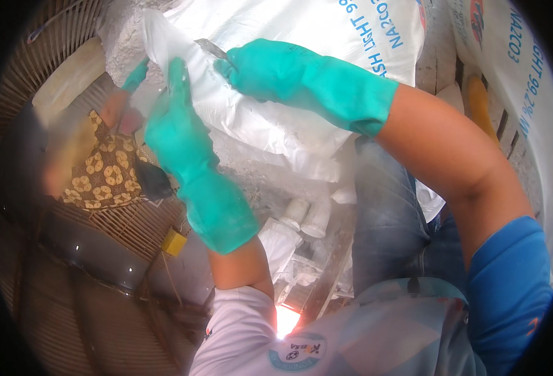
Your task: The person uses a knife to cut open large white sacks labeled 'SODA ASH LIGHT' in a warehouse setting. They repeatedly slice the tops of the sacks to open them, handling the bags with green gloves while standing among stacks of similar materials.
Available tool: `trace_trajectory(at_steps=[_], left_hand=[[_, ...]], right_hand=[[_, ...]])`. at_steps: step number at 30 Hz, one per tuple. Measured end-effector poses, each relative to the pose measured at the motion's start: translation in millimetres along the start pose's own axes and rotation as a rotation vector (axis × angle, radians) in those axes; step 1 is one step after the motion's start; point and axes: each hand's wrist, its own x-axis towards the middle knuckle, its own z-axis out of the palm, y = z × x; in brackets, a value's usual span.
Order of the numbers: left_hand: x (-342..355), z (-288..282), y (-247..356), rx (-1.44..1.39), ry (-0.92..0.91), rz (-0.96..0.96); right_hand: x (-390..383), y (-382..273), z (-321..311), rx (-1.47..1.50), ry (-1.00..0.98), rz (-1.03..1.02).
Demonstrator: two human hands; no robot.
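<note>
Evidently, the left hand [175, 128] is raised at the white sack's [301, 28] left edge, its fingers closed on a lifted flap [157, 41], while the right hand [257, 66] is held over the sack, clenched around a metal blade [212, 48] pointed toward that flap. Both hands are covered by green gloves [326, 88]. The sack is creased, rumpled along its near side, and printed in blue. Left of it, white powder [121, 34] and a co-worker [104, 169] are seen; nearer than it, pale cylinders [316, 218]; right of it, another sack [508, 44]. The blade's rear end is hidden by the right glove.
</note>
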Motion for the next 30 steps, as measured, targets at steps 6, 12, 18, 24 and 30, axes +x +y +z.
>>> trace_trajectory(at_steps=[6, 12, 18, 24, 30], left_hand=[[-2, -4, -23, -0.116, -0.063, -0.050], [14, 11, 31, 0.111, -0.106, -0.258], [47, -1, 59, 0.062, -0.105, 0.171], [52, 8, 47, 0.527, -0.050, -0.104], [19, 6, 37, 0.388, 0.035, -0.261]], right_hand=[[-21, -4, -33, -0.040, -0.127, 0.096], [3, 10, -51, 0.148, -0.018, 0.029], [-3, 10, -61, 0.162, 0.095, 0.049], [-13, -7, -51, 0.150, 0.080, 0.010], [-9, -7, -37, 0.126, -0.031, -0.014]])
